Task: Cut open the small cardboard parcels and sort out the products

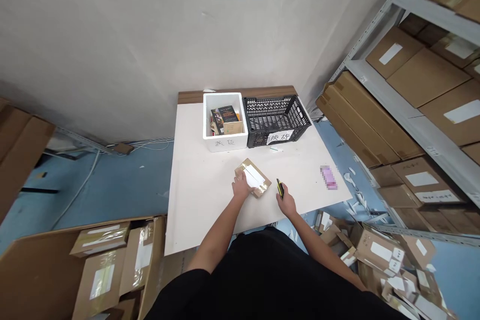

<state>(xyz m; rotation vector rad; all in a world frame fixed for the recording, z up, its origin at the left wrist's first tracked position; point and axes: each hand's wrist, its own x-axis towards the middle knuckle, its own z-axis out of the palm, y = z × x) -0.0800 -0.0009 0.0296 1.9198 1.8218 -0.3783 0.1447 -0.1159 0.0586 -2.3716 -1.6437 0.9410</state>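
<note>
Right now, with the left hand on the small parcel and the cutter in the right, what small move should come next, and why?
Probably bring the yellow-and-black utility cutter in the right hand over to the taped brown cardboard parcel: the left hand steadies it, and it looks sealed.

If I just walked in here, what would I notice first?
Probably the two hands at the near middle of the white table: the left hand rests on a small taped cardboard parcel, and the right hand holds a black and yellow tool just beside it. Behind them, against the wall, stand a white foam box with things inside and a black plastic crate.
</note>
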